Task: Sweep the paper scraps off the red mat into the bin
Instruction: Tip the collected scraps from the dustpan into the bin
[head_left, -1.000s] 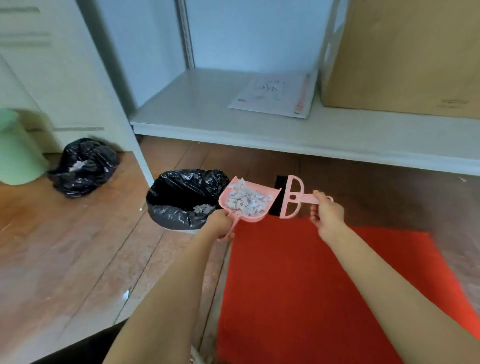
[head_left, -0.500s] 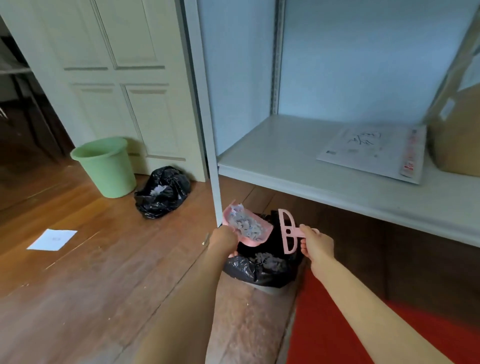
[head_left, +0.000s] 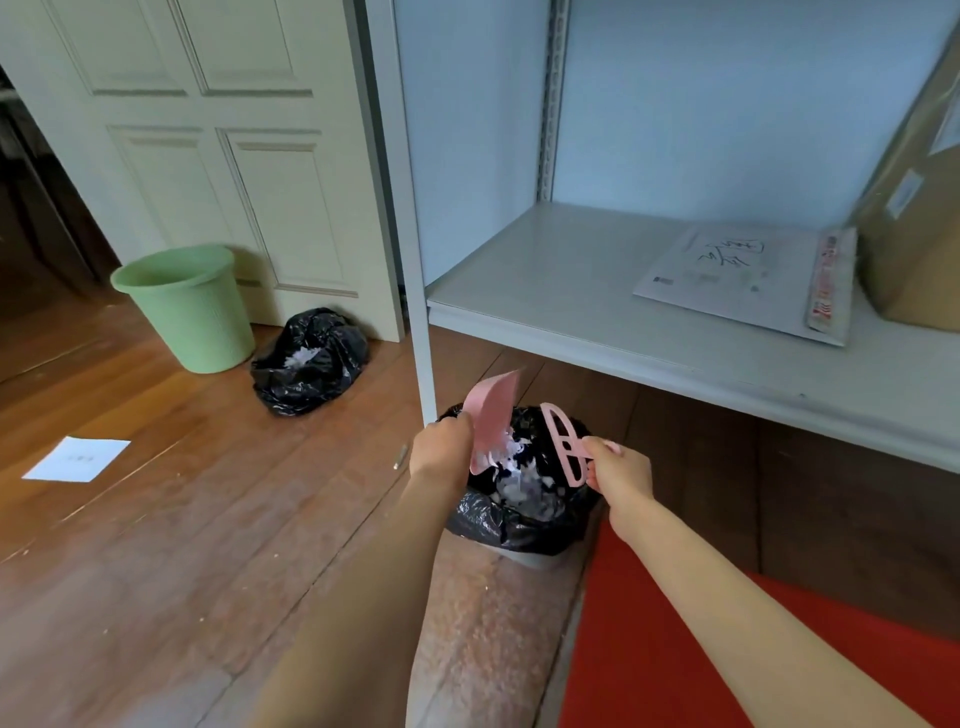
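Observation:
My left hand (head_left: 441, 449) grips the handle of a pink dustpan (head_left: 491, 418), tipped steeply over the bin (head_left: 514, 525), which is lined with a black bag. White paper scraps (head_left: 511, 457) slide off the pan's lower edge and lie inside the bag. My right hand (head_left: 621, 470) holds a pink hand brush (head_left: 561, 441) upright just right of the pan, above the bin's rim. The red mat (head_left: 675, 649) lies at the lower right, its corner next to the bin.
A white shelf unit (head_left: 649, 332) stands behind the bin, its post (head_left: 423, 364) beside the dustpan, holding a paper envelope (head_left: 737, 275) and cardboard box (head_left: 919, 249). A green bucket (head_left: 189, 306), a black bag (head_left: 306, 358) and a paper sheet (head_left: 78, 460) sit left on the wooden floor.
The dustpan went from level beside the bin to steeply tilted over it, and the scraps are spilling into the bag. The brush moved along over the bin. My view swung left.

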